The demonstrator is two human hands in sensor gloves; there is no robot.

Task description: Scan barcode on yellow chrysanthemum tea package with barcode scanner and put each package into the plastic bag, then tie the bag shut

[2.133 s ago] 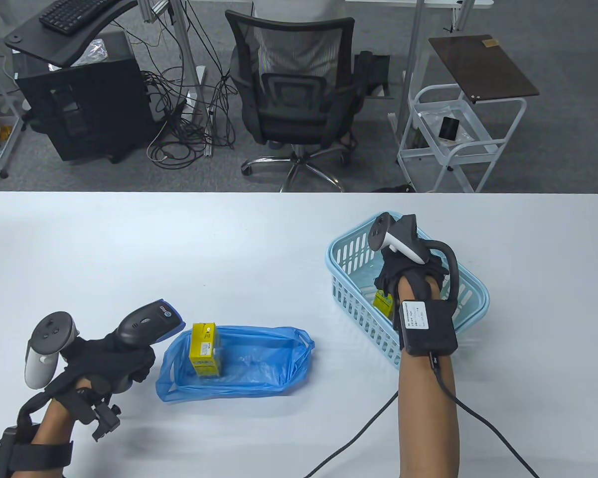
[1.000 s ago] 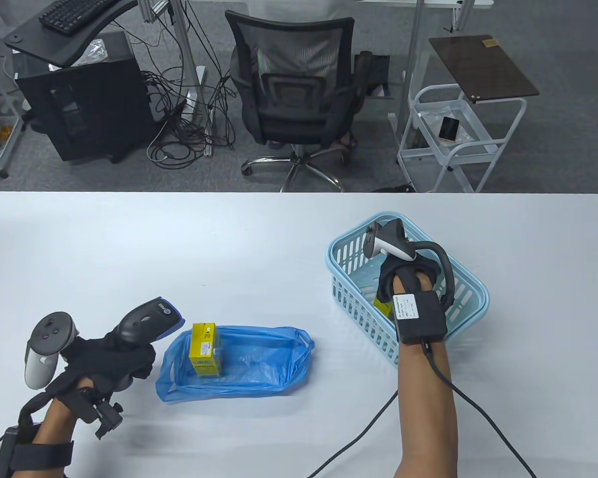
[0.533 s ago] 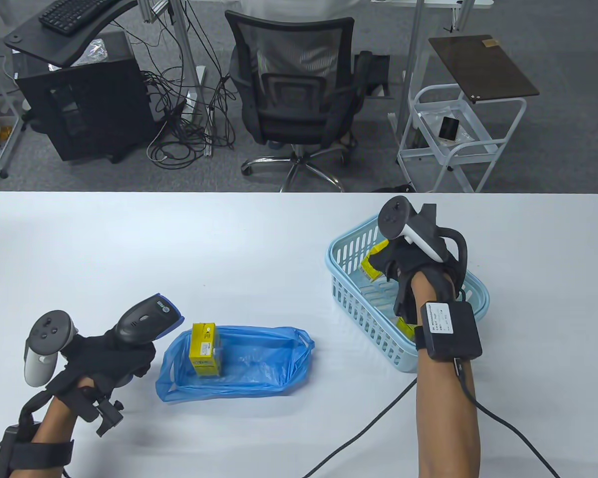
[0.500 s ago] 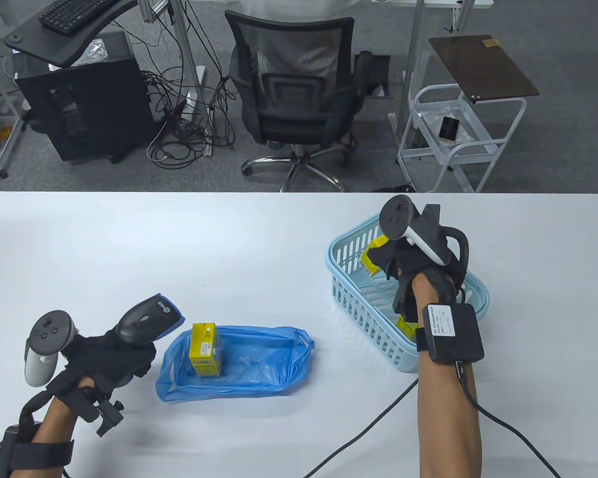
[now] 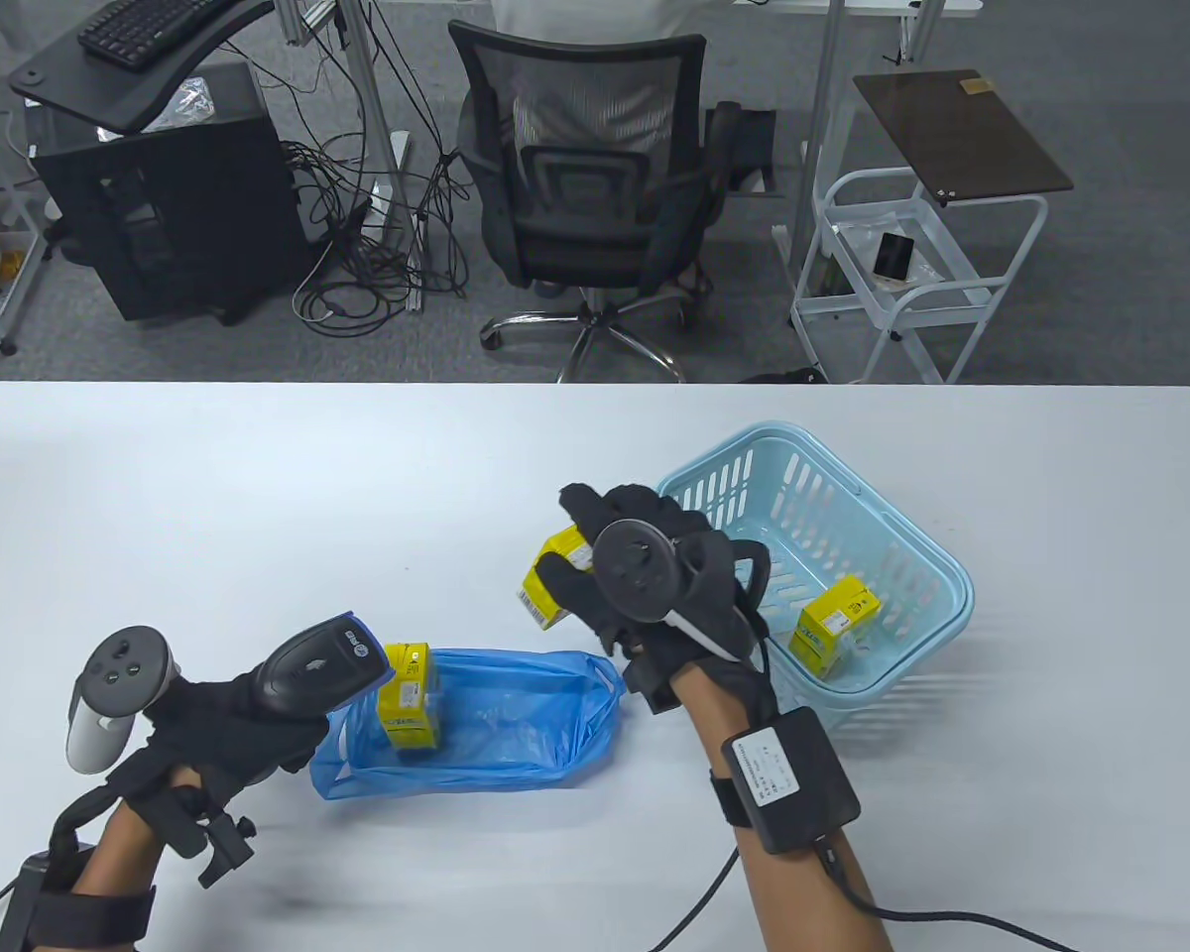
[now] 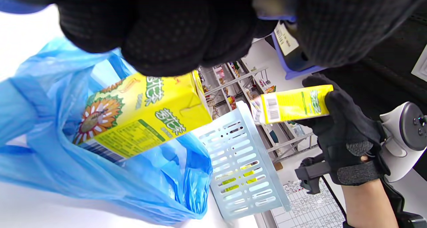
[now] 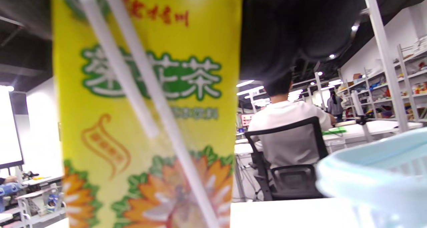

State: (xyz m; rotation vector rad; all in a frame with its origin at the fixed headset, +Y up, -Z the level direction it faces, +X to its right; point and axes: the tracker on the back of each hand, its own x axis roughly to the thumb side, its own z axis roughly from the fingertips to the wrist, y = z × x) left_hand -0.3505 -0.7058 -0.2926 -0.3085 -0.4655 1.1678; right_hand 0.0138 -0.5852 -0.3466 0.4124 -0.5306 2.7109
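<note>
- White tabletop (image 5: 258, 476) is the work surface, with an office chair and shelving seen beyond its far edge.
- A yellow tea package (image 5: 552, 577) is gripped in the right hand (image 5: 645, 580), fingers curled round it; it is held in the air between the basket and the bag, its barcode end turned toward the left side, as the left wrist view shows (image 6: 293, 103).
- The barcode scanner (image 5: 319, 674) is gripped in the left hand (image 5: 218, 734), its head aimed toward the held package, near the bag's left edge.
- One package (image 5: 409, 696) is seen standing upright in the blue plastic bag (image 5: 516, 734), which lies open on the table.
- One more package (image 5: 833, 625) is left lying in the light blue basket (image 5: 912, 555).
- It is judged that one package is bagged, the second is about to be scanned, and a third is still to be fetched; the bag is not yet tied.
</note>
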